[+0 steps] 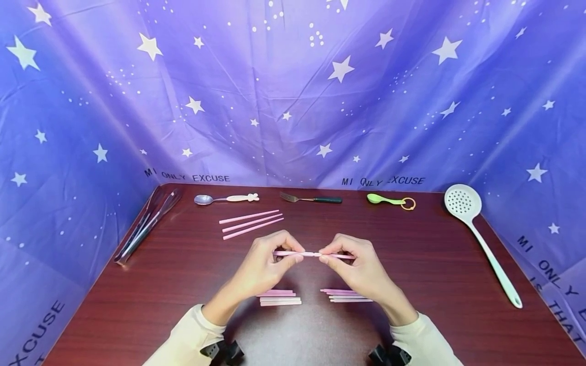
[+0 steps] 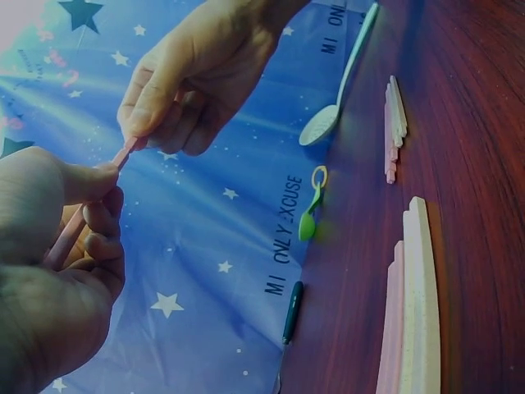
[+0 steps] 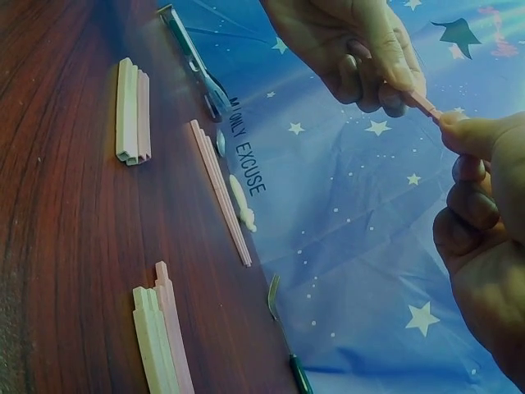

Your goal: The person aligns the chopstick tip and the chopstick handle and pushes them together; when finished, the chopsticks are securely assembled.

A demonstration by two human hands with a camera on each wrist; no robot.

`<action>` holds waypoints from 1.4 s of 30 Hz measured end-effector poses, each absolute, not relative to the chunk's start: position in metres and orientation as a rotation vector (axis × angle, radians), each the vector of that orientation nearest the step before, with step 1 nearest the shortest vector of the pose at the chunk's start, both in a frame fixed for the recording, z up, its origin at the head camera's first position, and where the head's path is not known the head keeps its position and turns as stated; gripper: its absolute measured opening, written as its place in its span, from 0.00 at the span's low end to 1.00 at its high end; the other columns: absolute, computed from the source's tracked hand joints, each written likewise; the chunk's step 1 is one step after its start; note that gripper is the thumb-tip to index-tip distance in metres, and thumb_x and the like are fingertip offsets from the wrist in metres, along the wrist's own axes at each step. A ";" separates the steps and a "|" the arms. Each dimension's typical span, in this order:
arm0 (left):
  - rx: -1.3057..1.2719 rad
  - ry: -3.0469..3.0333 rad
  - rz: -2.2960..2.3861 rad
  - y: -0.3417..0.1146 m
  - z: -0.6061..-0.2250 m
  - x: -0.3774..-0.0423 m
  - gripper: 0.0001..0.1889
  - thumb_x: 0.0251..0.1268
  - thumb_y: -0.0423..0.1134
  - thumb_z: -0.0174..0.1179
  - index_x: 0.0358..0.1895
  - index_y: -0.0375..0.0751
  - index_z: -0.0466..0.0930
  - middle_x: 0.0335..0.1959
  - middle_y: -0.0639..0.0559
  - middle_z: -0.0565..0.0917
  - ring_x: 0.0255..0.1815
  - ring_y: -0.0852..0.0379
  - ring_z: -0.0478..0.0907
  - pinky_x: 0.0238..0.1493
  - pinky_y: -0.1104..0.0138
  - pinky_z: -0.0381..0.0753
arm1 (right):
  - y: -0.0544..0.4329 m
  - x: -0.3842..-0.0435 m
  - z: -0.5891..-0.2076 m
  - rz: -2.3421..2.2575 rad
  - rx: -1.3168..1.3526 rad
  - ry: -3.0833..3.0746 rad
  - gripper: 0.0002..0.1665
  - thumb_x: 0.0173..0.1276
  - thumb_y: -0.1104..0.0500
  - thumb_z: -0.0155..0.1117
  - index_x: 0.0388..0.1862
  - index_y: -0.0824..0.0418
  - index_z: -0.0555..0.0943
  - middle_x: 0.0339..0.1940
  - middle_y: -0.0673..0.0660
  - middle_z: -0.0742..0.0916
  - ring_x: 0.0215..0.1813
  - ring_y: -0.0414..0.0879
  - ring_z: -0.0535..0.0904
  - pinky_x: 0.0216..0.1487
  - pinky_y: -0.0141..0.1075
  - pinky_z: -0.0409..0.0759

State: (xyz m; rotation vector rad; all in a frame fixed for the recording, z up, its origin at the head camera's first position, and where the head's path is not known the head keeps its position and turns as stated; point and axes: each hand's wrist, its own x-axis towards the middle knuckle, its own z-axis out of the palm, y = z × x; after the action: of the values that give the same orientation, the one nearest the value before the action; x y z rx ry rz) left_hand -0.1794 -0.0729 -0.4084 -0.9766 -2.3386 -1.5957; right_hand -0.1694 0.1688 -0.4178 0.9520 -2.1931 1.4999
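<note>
Above the middle of the table, my left hand [image 1: 265, 262] pinches a pink chopstick piece [image 1: 309, 253] between thumb and fingers. Opposite it, my right hand [image 1: 361, 264] pinches a second pink chopstick piece [image 1: 345, 256]. The two pieces lie in one line, end to end, their inner ends meeting between the fingertips. Below the left hand lies a bundle of pink and white chopstick pieces [image 1: 281, 301]; a similar bundle [image 1: 350, 299] lies under the right wrist, partly covered. Three longer pink chopsticks [image 1: 252, 222] lie side by side beyond the left hand.
Along the back edge are a spoon [image 1: 238, 198] with a pale handle, a dark-handled fork [image 1: 320, 200] and a green spoon [image 1: 386, 200] with a ring. Metal tongs [image 1: 144, 229] lie far left, a white skimmer [image 1: 492, 251] far right. A starry purple cloth [image 1: 293, 91] surrounds the table.
</note>
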 end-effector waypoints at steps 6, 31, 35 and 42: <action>-0.973 -2.327 -1.625 -0.071 -0.410 -0.179 0.04 0.63 0.31 0.70 0.38 0.43 0.86 0.32 0.53 0.87 0.28 0.67 0.74 0.26 0.74 0.73 | 0.169 -0.169 -0.419 1.503 0.941 -2.199 0.13 0.60 0.73 0.74 0.36 0.56 0.88 0.26 0.48 0.84 0.25 0.34 0.71 0.21 0.27 0.68; -0.978 -2.314 -1.653 -0.066 -0.416 -0.179 0.05 0.63 0.29 0.69 0.36 0.42 0.85 0.34 0.51 0.88 0.30 0.67 0.77 0.29 0.73 0.78 | 0.169 -0.178 -0.424 1.450 1.079 -2.089 0.03 0.66 0.64 0.74 0.34 0.58 0.87 0.24 0.48 0.83 0.22 0.36 0.70 0.20 0.23 0.66; -0.986 -2.310 -1.631 -0.065 -0.417 -0.180 0.05 0.63 0.30 0.70 0.35 0.44 0.85 0.33 0.52 0.88 0.29 0.67 0.75 0.28 0.73 0.76 | 0.169 -0.178 -0.425 1.450 1.066 -2.093 0.08 0.62 0.69 0.75 0.35 0.57 0.87 0.25 0.48 0.84 0.23 0.36 0.70 0.20 0.24 0.66; -0.982 -2.327 -1.601 -0.065 -0.417 -0.180 0.05 0.63 0.31 0.70 0.35 0.45 0.84 0.32 0.54 0.87 0.28 0.68 0.74 0.28 0.74 0.75 | 0.168 -0.177 -0.427 1.471 1.059 -2.106 0.16 0.56 0.76 0.75 0.36 0.56 0.88 0.24 0.49 0.84 0.23 0.36 0.71 0.20 0.24 0.67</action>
State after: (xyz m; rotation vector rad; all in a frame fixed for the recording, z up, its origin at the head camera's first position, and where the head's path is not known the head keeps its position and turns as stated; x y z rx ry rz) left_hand -0.1797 -0.0654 -0.4174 -0.9822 -2.3273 -1.6010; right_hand -0.1774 0.1684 -0.4273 1.0594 -2.1057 1.4715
